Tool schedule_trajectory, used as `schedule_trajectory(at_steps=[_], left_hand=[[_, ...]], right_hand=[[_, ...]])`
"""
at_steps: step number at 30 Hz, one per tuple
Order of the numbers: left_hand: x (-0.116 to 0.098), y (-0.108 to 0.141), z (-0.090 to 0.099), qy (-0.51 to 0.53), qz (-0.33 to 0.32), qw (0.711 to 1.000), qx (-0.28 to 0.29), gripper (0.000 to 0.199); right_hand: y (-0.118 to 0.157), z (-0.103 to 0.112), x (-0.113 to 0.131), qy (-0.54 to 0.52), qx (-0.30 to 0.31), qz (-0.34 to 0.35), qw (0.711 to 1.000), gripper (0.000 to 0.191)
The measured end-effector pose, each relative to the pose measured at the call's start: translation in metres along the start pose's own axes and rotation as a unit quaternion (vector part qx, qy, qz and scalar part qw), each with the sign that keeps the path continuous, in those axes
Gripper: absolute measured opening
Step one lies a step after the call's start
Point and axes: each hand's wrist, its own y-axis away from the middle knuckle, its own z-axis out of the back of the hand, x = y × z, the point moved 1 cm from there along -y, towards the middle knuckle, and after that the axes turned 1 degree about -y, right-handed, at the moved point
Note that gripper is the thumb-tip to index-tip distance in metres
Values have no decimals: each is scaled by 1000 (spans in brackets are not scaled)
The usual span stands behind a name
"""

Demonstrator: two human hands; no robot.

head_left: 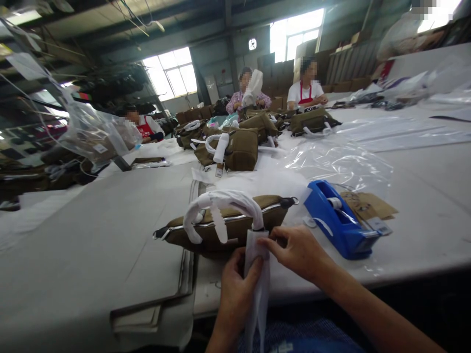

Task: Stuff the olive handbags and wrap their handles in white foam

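Observation:
An olive-brown handbag [272, 205] with a silver zip lies before me on the table. Its arched handle [235, 196] is wrapped in white padding, and a loose white strip hangs from the top. White wrapping [256, 245] covers the near end of the handle and trails down toward my lap. My left hand [238, 279] is closed round this wrapping from the left, thumb pressed across it. From the right, my right hand [292, 247] pinches the wrapping's upper edge between thumb and finger.
A blue tape dispenser [331, 220] stands right of the bag, beside brown paper tags [368, 205]. Clear plastic sheets [342, 164] spread behind it. More olive bags [241, 147] are piled farther back, where several people sit or stand. Stacked grey boards [147, 235] lie at left.

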Motion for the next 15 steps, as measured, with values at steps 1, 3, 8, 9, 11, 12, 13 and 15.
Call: schedule_trajectory(at_steps=[1, 3, 8, 9, 11, 12, 13, 15], left_hand=[[-1, 1, 0, 18, 6, 1000, 0, 38], [-2, 3, -1, 58, 26, 998, 9, 42], [2, 4, -3, 155, 85, 984, 25, 51], [2, 4, -2, 153, 87, 984, 22, 52], [2, 4, -1, 121, 79, 989, 26, 50], [1, 4, -1, 97, 70, 992, 30, 48], [-1, 5, -1, 73, 56, 995, 32, 45], [-5, 6, -3, 33, 29, 999, 25, 39]], right_hand=[[-1, -1, -3, -19, 17, -22, 999, 52], [-1, -7, -14, -104, 75, -84, 988, 59], [12, -21, -43, -264, 125, -190, 937, 60], [17, -20, -44, -263, 100, -180, 943, 58], [27, -14, -41, -267, 43, -143, 952, 52], [31, -11, -36, -280, 19, -123, 952, 49], [34, -8, -30, -294, 3, -105, 950, 45], [35, -6, -15, -329, 10, -71, 941, 39]])
